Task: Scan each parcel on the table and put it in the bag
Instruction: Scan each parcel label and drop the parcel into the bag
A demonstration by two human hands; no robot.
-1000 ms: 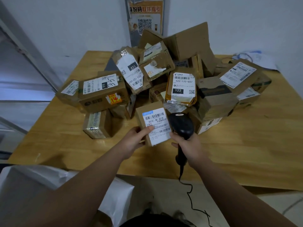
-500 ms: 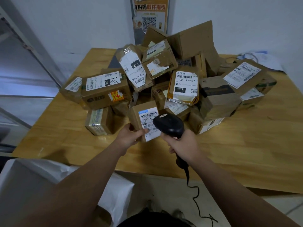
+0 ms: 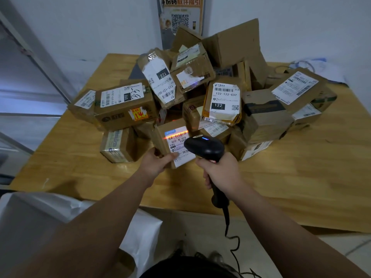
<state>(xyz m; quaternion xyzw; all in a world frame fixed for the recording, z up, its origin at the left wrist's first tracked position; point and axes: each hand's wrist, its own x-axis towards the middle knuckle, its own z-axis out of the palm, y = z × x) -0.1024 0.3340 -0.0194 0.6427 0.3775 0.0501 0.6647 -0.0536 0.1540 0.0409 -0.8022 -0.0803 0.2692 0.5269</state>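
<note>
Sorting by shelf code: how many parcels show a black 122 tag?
2: a tilted parcel left of centre, and an upright yellow-edged parcel just right of it. More may be hidden.

Brown parcels [image 3: 267, 115] with white labels, black scanner [image 3: 204, 148], orange beam, white bag [image 3: 140, 233].

Parcel pickup depot, labelled cartons [image 3: 204, 93] heaped on wooden table [image 3: 301, 177], QR-code poster [image 3: 180, 17] on wall
</note>
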